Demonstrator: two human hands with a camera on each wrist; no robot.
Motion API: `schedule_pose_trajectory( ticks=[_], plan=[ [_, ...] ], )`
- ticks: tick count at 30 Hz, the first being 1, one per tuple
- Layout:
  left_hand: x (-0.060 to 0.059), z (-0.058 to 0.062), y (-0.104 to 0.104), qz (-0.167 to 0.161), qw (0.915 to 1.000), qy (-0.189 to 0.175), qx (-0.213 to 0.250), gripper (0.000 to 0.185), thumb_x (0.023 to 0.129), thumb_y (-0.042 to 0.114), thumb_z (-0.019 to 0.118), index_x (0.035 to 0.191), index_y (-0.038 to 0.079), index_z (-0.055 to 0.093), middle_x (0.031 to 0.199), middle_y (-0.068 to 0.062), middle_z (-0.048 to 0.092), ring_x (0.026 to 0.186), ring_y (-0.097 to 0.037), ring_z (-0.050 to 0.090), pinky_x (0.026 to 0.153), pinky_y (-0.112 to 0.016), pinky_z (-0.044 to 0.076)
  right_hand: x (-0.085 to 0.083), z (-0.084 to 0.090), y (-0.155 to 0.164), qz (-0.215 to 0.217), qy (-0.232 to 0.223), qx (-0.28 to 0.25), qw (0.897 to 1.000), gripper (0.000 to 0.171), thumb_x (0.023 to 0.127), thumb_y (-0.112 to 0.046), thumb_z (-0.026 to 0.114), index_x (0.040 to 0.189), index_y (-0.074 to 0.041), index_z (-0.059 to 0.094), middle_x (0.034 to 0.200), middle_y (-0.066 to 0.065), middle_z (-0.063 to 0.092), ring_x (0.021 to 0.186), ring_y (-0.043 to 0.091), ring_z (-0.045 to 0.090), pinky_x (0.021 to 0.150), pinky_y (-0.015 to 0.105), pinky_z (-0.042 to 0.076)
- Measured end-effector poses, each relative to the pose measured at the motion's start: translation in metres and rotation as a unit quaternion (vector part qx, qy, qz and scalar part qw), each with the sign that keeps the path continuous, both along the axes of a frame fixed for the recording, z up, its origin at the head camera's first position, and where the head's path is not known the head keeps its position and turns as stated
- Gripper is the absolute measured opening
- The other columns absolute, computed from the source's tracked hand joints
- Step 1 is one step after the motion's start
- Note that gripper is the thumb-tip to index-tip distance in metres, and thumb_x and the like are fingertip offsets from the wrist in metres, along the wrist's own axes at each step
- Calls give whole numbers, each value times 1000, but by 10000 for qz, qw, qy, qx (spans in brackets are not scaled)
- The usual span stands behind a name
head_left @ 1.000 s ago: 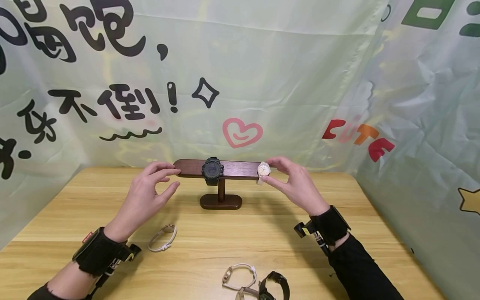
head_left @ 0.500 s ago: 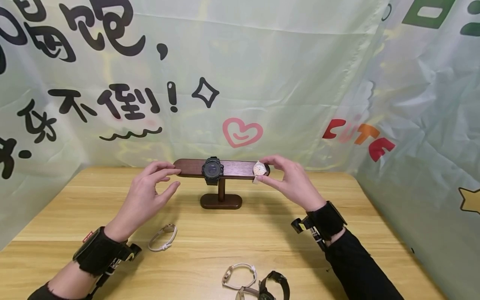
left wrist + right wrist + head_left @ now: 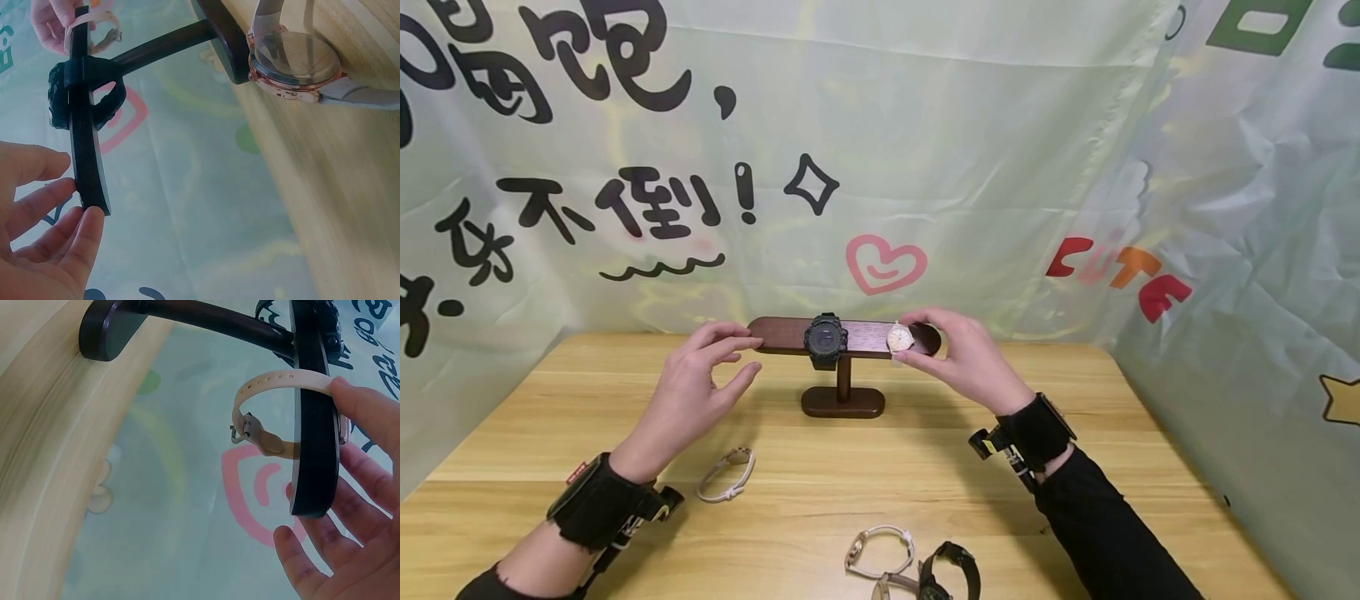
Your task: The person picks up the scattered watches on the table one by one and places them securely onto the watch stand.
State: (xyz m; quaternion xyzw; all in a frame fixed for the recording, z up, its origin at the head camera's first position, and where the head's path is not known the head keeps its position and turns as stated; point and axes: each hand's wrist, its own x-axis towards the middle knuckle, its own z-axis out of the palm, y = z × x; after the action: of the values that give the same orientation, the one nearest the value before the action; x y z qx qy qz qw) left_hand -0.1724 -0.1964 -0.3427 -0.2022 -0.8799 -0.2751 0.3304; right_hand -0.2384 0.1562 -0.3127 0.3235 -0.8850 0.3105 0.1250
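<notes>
Cream-strap watch (image 3: 899, 337) is being pinched between the thumb and fingertips (image 3: 917, 317) of the right hand (image 3: 958, 358), its looped band (image 3: 275, 412) now ringing the right end of the stand's crossbar (image 3: 865, 337); over the last second it has been sliding inward along the bar toward the black watch (image 3: 825, 340), so it is nearly seated. Its dial is facing the wearer, its strap loop's long axis running vertically, across the bar. Left hand (image 3: 696, 396) is keeping loosely spread fingers touching the bar's left tip.
</notes>
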Motion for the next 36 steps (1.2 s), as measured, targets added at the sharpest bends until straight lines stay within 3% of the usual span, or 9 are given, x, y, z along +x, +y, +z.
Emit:
schedule_pose_trajectory(
  ticks=[11,26,36],
  plan=[
    [0,0,0,-25,10000,-13,-15,30,85,7,79,115,7,74,119,-10,64,96,-23,67,82,-38,60,-4,2,-15,182,-2,127,9998,42,91,-39,74,127,-22,64,116,-5,66,89,14,59,77,33,53],
    [0,-1,0,-14,10000,-31,-27,30,85,8,79,115,6,74,119,-10,64,96,-22,67,82,-37,60,-5,8,-40,355,81,351,9987,41,91,-36,74,125,-17,64,98,-4,64,79,19,56,67,29,48],
    [-2,0,0,-30,10000,-27,-25,32,85,8,80,116,7,73,119,-10,64,92,-25,69,78,-41,60,-3,9,-48,381,129,338,9986,42,91,-36,74,125,-15,64,101,-3,65,79,16,57,68,28,49]
  ],
)
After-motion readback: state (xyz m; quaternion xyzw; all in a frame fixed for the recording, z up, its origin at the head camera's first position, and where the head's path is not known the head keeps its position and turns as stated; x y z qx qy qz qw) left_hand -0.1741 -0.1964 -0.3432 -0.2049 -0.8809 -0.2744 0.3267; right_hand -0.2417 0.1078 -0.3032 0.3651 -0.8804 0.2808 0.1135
